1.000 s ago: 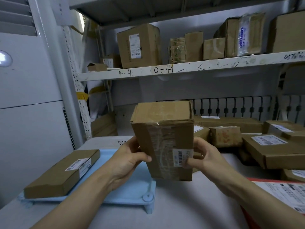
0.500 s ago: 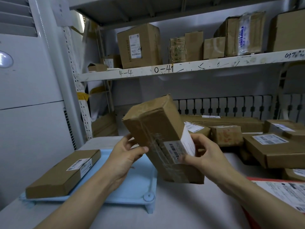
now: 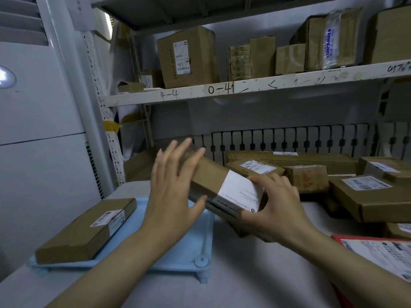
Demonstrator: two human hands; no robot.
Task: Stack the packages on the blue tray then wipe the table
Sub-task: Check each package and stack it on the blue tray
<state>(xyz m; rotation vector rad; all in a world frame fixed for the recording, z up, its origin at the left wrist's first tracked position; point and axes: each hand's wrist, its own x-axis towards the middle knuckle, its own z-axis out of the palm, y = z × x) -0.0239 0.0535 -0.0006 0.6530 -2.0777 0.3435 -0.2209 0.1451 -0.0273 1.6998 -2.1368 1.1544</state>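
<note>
Shelving loaded with cartons backs a white table (image 3: 233, 274). Above its middle the right hand (image 3: 274, 210) grips the labelled end of a brown package (image 3: 219, 185), fingers curled over the top. The left hand (image 3: 172, 194) lies flat against the package's other end, fingers spread. Just below and left of that hold sits the blue tray (image 3: 178, 252), already bearing one flat package (image 3: 89, 227). More packages (image 3: 367, 194) are heaped to the right of the hold.

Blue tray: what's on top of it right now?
One flat brown package lies on the blue tray, at its left side. The left hand covers part of the tray's far end.
</note>
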